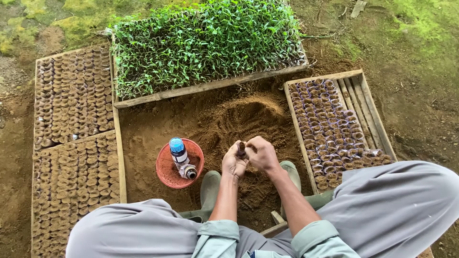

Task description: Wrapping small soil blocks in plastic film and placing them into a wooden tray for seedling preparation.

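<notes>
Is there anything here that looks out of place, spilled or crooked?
Only small things. A bottle with a blue cap lies tilted in the red basket, not upright. The right wooden tray is part filled, with bare slats at its far side. The soil heap looks loose, not spilled. Both hands hold a small pot of soil.

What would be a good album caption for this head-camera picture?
Seated over loose soil, left hand and right hand hold a small soil-filled pot between crowded trays.

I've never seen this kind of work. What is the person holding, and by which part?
Both hands, left hand and right hand, meet around a small dark soil-filled pot. Fingers wrap its sides; only its top shows.
</notes>
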